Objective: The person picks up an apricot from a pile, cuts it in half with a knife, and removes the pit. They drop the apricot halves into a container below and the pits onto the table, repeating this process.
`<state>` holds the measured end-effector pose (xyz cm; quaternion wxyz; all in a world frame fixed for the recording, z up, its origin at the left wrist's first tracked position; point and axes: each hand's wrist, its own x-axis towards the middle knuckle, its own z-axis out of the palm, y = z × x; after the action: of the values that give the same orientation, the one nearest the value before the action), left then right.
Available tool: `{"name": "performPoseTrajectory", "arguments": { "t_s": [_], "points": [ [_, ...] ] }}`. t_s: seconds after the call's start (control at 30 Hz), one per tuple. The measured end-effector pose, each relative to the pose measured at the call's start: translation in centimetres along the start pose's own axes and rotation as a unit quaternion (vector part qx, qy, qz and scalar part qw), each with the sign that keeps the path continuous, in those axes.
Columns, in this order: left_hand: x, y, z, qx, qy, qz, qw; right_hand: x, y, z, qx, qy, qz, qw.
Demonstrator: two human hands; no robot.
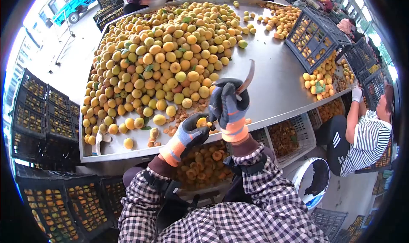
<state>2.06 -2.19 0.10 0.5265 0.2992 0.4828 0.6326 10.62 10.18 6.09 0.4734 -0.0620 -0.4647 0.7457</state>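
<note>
My left hand (190, 133), in a grey and orange glove with dark fingers, is closed around a cut apricot (202, 122) that shows its orange inside. Just right of it and slightly higher, my right hand (230, 104) in a matching glove grips a knife (248, 77). Its curved blade points up and away from the apricot. A large heap of whole apricots (157, 59) covers the left and middle of the metal table (272, 79). Beneath my hands, past the table's front edge, a container of halved apricots (202, 166) stands between my knees, partly hidden by my arms.
A black crate (315, 38) lies tipped on the table's right side with apricots spilling out. Stacked crates of apricots (47, 111) stand at left. A white crate (294, 136) and a bucket (313, 181) are on my right. A person in a striped shirt (368, 140) sits beyond.
</note>
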Motion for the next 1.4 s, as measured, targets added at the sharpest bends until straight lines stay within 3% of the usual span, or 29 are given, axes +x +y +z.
{"name": "performPoseTrajectory", "arguments": {
  "t_s": [0.1, 0.13, 0.2, 0.23, 0.27, 0.33, 0.4, 0.47, 0.53, 0.6, 0.67, 0.73, 0.8, 0.83, 0.87, 0.9, 0.93, 1.03, 1.07, 1.13, 1.17, 1.2, 1.23, 1.27, 1.33, 1.37, 1.4],
  "points": [
    [-0.5, 0.4, 0.7, 0.01, 0.067, -0.052, 0.996, 0.1, 2.9, -1.8, 0.038, -0.032, -0.002, 0.999],
    [-0.2, 0.1, 1.0, 0.033, 0.1, -0.037, 0.994, 0.3, 6.8, -4.3, 0.416, -0.107, 0.16, 0.889],
    [0.0, -0.4, 1.3, 0.052, 0.124, -0.043, 0.99, 0.5, 7.4, -3.0, 0.325, -0.04, 0.044, 0.944],
    [0.2, -1.1, 0.9, 0.069, 0.127, -0.032, 0.989, 0.7, 6.8, -2.7, 0.133, 0.005, 0.045, 0.99],
    [0.6, -1.7, 0.5, 0.086, 0.133, -0.019, 0.987, 0.3, 5.9, -2.4, 0.007, -0.015, 0.012, 1.0],
    [1.3, -3.5, -0.6, 0.009, 0.102, 0.038, 0.994, 0.0, 5.3, -1.3, 0.054, 0.012, -0.002, 0.998],
    [2.8, -5.9, -1.9, 0.114, 0.135, 0.127, 0.976, -0.1, 2.7, -0.2, -0.017, 0.009, 0.013, 1.0],
    [2.9, -4.8, -2.0, 0.158, 0.103, 0.1, 0.977, -0.3, 3.3, -0.4, 0.037, -0.008, 0.019, 0.999],
    [3.2, -4.0, -1.0, 0.15, 0.099, 0.105, 0.978, 0.0, 4.0, -0.6, 0.011, 0.001, -0.016, 1.0],
    [3.0, -3.5, 0.0, 0.143, 0.101, 0.107, 0.979, 0.0, 4.5, -0.9, 0.014, -0.018, 0.01, 1.0],
    [2.7, -2.9, 0.6, 0.137, 0.102, 0.108, 0.979, 0.3, 4.4, -1.1, 0.056, 0.014, 0.007, 0.998],
    [2.3, -1.8, 1.0, 0.134, 0.099, 0.107, 0.98, 0.8, 5.2, -1.6, 0.165, 0.119, 0.062, 0.977],
    [1.8, -0.5, 1.1, 0.141, 0.085, 0.02, 0.986, 1.1, 6.4, -2.3, 0.186, 0.139, 0.067, 0.97],
    [2.2, -1.3, 0.9, 0.171, 0.092, 0.09, 0.977, 1.3, 6.2, -2.3, 0.215, 0.172, 0.093, 0.957],
    [2.2, -1.5, 0.3, 0.171, 0.091, 0.089, 0.977, 1.4, 6.2, -2.1, 0.243, 0.206, 0.117, 0.941],
    [2.4, -1.4, -0.4, 0.264, 0.075, 0.14, 0.951, 2.0, 6.3, -1.5, 0.261, 0.28, 0.133, 0.914],
    [2.4, -1.1, -0.4, 0.353, 0.059, 0.188, 0.914, 2.0, 6.0, -1.6, 0.261, 0.28, 0.134, 0.914],
    [2.5, 0.3, 0.3, 0.349, 0.069, 0.181, 0.917, 2.5, 5.2, -1.7, 0.199, 0.318, 0.261, 0.89],
    [3.0, 0.5, 0.3, 0.351, 0.073, 0.178, 0.916, 2.7, 5.6, -2.1, 0.202, 0.317, 0.265, 0.888],
    [3.5, 0.0, -0.7, 0.284, 0.113, 0.092, 0.948, 3.0, 7.3, -3.7, 0.199, 0.28, 0.29, 0.893],
    [4.0, -0.9, -1.4, 0.214, 0.131, 0.068, 0.966, 3.8, 8.4, -4.5, 0.267, 0.292, 0.274, 0.876],
    [4.2, -1.6, -2.1, 0.143, 0.16, 0.044, 0.976, 3.6, 8.7, -5.0, 0.249, 0.284, 0.248, 0.892],
    [3.7, -1.1, -2.0, 0.182, 0.19, 0.055, 0.963, 3.7, 9.0, -5.9, 0.242, 0.234, 0.225, 0.914],
    [3.3, -1.0, -2.7, 0.232, 0.18, 0.066, 0.954, 3.1, 5.7, -3.7, 0.186, 0.287, 0.241, 0.909],
    [2.8, -0.2, -2.8, 0.286, 0.198, 0.07, 0.935, 3.7, 4.9, -3.3, 0.14, 0.289, 0.248, 0.914],
    [2.6, -1.1, -4.0, 0.415, 0.179, 0.168, 0.876, 3.6, 5.4, -3.5, 0.13, 0.267, 0.226, 0.928],
    [3.4, -1.9, -5.4, 0.273, 0.211, 0.029, 0.938, 3.6, 5.7, -3.6, 0.118, 0.248, 0.194, 0.942]
  ]
}}
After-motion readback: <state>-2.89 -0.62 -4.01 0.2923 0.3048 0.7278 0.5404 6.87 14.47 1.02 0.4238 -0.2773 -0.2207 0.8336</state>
